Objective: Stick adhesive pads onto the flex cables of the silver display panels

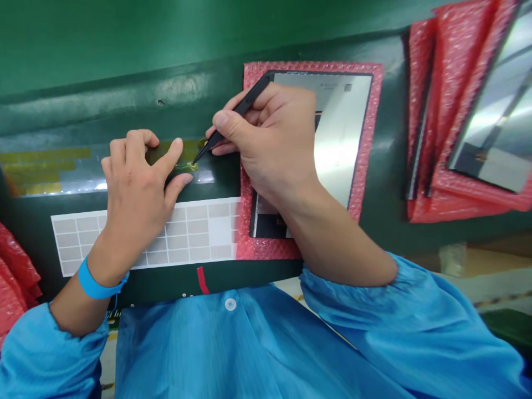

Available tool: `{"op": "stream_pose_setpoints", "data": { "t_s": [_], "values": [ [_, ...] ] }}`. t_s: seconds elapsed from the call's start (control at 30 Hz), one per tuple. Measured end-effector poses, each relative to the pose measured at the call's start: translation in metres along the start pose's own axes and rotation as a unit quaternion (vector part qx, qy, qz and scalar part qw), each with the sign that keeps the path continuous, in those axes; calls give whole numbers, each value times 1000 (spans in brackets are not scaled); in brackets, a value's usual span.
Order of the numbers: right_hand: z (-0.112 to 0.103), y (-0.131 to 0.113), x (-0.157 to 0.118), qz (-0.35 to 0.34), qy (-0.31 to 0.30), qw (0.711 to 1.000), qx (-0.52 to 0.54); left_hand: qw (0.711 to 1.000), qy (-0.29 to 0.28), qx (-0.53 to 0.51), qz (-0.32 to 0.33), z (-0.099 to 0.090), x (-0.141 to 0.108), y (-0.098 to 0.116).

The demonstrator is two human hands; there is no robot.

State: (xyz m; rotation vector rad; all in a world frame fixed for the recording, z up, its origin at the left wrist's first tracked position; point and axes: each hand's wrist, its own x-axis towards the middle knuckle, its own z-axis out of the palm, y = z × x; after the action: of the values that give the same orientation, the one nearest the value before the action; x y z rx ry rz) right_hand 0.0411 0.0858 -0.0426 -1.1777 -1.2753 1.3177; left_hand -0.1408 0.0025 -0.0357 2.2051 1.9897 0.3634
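Sm. yellow-green film piece w/ shiny outline [190,165] is lying near R end of long clear plastic strip w/ amber tape bars [45,155], btwn L thumb & index. Slim black pointed tweezers [239,113] are slanting down-left, tip meeting the piece; can't tell if it's pinching it. R hand [282,138] is closing round the tweezers, pen-style. L hand [139,172] is resting palm-down over the strip, thumb & index parted, other fingers bent; can't tell if it's pressing the film. White sheet w/ grey rectangular labels [199,227] is lying just below strip, partly under L hand/wrist. To R, flat silver panel w/ black border [341,127] is lying on pink-red bubble-wrap pouch [376,111], partly behind R hand. Far R, stacked red bubble-wrap pouches [457,72] are bearing another silver panel [507,111].
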Motion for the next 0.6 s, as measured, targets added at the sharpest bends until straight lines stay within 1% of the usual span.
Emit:
{"op": "stream_pose_setpoints", "data": {
  "t_s": [0.13, 0.23, 0.33, 0.43, 0.5, 0.57, 0.6],
  "values": [
    [2, 3, 1, 11, 8, 1000, 14, 1000, 2, 4, -1, 1, 0, -1],
    [2, 5, 3, 16, 2, 999, 49, 1000, 5, -2, 0, 2, 1, -3],
    [-8, 2, 3, -10, -1, 995, 97, 1000, 13, -21, 5, 4, 2, -8],
    [-36, -9, -7, -34, 3, 993, 110, 998, 34, -51, 10, 4, 5, -17],
    [-63, -18, -20, -20, 15, 996, 87, 996, 55, -70, 18, 1, 4, -20],
    [-89, -25, -37, 6, 34, 998, 56, 992, 94, -70, 41, -4, -1, -13],
    [-100, -26, -46, 17, 45, 998, 42, 990, 114, -65, 59, -8, -6, -5]
  ]
}}
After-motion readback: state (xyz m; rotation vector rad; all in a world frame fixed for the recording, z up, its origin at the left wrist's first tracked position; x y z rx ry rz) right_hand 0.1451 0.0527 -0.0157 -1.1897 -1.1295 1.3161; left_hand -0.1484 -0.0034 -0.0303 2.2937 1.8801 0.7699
